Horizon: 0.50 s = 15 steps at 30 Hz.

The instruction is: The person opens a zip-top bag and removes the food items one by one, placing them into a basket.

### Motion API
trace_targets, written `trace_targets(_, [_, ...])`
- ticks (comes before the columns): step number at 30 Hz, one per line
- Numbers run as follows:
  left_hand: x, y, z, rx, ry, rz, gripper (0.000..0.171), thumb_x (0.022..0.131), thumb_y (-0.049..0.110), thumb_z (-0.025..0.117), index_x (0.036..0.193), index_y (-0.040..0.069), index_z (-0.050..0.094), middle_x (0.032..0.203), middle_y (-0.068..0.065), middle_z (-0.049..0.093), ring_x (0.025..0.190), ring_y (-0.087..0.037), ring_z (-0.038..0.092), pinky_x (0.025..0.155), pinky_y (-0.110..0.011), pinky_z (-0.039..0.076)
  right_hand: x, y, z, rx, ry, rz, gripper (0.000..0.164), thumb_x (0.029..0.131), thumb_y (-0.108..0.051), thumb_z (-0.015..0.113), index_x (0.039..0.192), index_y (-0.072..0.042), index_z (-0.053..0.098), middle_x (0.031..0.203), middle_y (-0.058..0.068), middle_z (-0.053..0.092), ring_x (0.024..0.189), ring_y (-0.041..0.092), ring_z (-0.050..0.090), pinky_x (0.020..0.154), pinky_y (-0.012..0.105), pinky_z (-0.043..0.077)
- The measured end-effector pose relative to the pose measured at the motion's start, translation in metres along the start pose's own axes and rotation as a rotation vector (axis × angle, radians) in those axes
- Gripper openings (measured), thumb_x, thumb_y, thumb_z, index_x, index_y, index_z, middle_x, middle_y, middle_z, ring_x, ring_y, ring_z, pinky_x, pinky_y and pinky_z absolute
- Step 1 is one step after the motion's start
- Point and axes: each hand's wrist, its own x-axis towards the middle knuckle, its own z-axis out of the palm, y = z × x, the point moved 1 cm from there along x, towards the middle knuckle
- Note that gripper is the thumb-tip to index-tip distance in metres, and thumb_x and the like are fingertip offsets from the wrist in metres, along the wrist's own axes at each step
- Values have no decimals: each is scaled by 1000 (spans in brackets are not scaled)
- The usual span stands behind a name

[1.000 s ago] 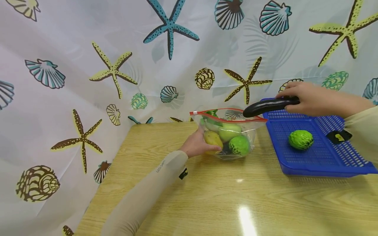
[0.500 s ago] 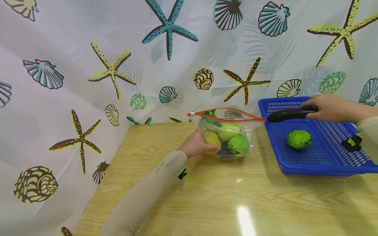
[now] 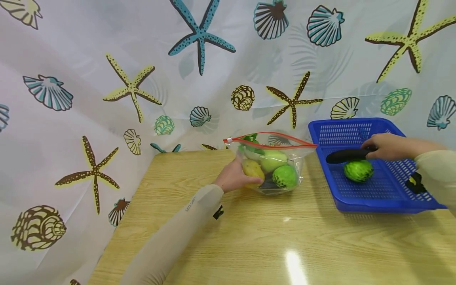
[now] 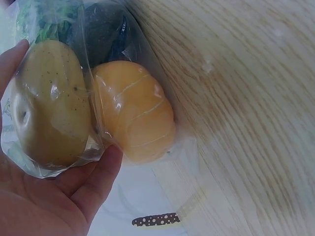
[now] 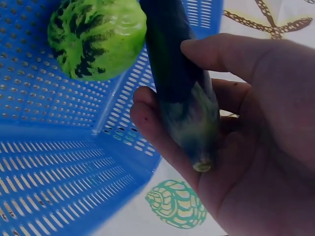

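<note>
Eggplant: long and nearly black (image 3: 345,155), with a pale greenish cap at its stubby stem end; it is over the blue basket (image 3: 388,206), in front of the bumpy green fruit (image 3: 358,171) in your head view.
Right hand: your thumb and fingers (image 3: 386,147) are clamped round the stem end.
Left hand: yours (image 3: 233,176) grips the clear bag (image 3: 276,148) around the potato (image 4: 53,103).
Change: a second ago the eggplant's tip was at the red-edged bag mouth.
Writing: your left sleeve (image 3: 192,208) carries small lettering, seemingly too blurred to read.
</note>
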Motion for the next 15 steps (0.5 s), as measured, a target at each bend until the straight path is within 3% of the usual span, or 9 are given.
trace_targets(8, [-1,0,1,-9,-3,1,131,60,66,77,153,18,-1,110,0,56,85,-15,54,72,-34,48,1,-1,8,30,-26,-2,30,82,-5,67,107,10,65,89,14,68,74,22,57,65,46,50])
trace_targets(15, [-1,0,0,-20,-2,3,130,60,65,78,153,18,1,114,-2,55,87,-15,53,75,-35,48,-2,-1,8,61,-49,-19,31,83,0,64,112,12,62,102,27,66,92,38,59,76,55,50])
